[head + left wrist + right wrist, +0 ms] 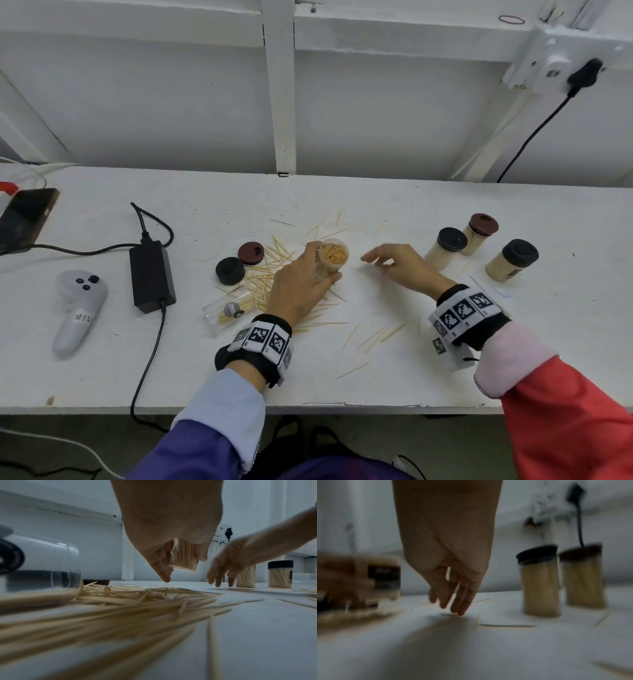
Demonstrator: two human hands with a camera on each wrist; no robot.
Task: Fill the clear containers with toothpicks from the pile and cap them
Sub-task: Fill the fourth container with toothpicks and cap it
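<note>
My left hand (305,284) grips a clear container (334,255) packed with toothpicks and with no cap on; the left wrist view shows this container (184,555) lifted off the table and tilted. My right hand (397,262) hovers open just right of it, fingers straight and pointing down at the table (458,601), holding nothing. A pile of toothpicks (270,277) lies under and left of my left hand. A second clear container (227,310) lies on its side with few toothpicks in it. A black cap (230,270) and a brown cap (251,253) lie loose by the pile.
Three capped, filled containers (448,246) stand at the right. Loose toothpicks (373,337) are scattered near the front. A black power adapter (151,274), a white controller (79,308) and a phone (25,217) lie at the left. The table edge (308,407) is close.
</note>
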